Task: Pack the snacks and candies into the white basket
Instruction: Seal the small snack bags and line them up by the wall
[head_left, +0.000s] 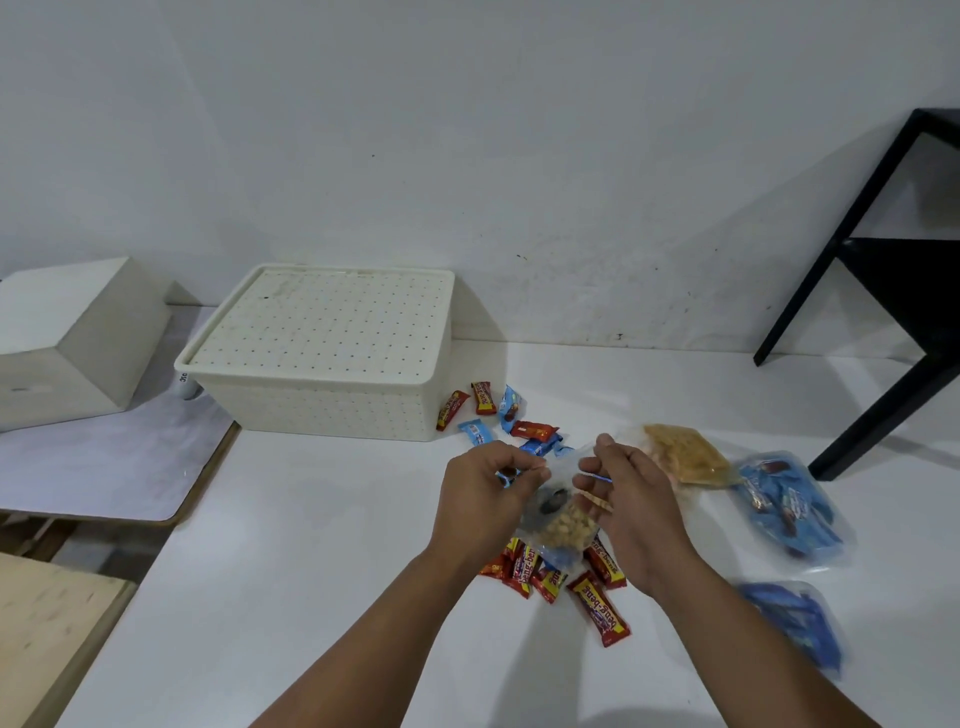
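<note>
The clear bag of peanuts (558, 525) hangs above the tabletop (322, 545), its top edge pinched from both sides by the fingers of the left hand (480, 491) and right hand (631, 506). Just below the fingers lie red Beng-Beng bars (597, 605); just beyond them more small candies (501, 415); to their right a bag of yellow snacks (683, 452) and two bags of blue candies (789, 504). Farther beyond, left, the white basket (322, 358) sits lidded, so packing looks barely begun.
</note>
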